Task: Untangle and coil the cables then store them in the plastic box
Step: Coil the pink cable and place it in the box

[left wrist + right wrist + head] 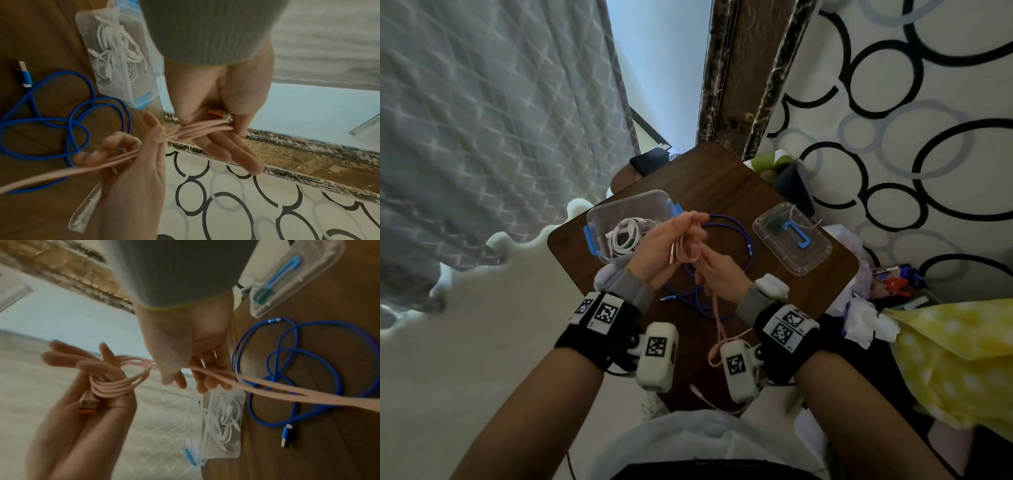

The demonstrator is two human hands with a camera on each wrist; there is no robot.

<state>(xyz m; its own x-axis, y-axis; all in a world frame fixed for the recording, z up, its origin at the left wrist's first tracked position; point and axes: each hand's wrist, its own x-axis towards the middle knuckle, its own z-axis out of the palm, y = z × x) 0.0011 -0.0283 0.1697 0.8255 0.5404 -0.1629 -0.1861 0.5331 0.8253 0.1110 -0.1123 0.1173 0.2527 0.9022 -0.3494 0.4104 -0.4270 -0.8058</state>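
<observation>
Pink cable [686, 247] mid-coil: several loops wound round left hand [667, 244], thumb clamping them against the palm, orange USB plug [88, 404] pinned under the loops. Right hand [717, 274] pinching the free run close to the coil, feeding the next turn. Long pink tail hanging off the table [722, 178] edge toward the lap, draped past the right wrist camera [739, 368]. Main risk, judged: tail snagging on that housing or its mount, jerking the coil and popping loops off the fingers. Second risk: tail crossing over the blue cable [726, 236], which lies loose and uncoiled on the wood directly below; dragging likely to hook a blue loop and re-tangle both. Third: thumb pressure easing while regripping, springy loops fanning out. Fourth: far plug whipping up on the last pull. Plastic box [628, 224] open, just beside the left hand, white cables [627, 233] already inside; lid [791, 236] separate on the right side of the table. Room in the box looks adequate for a tight coil, marginal for a sloppy one.
</observation>
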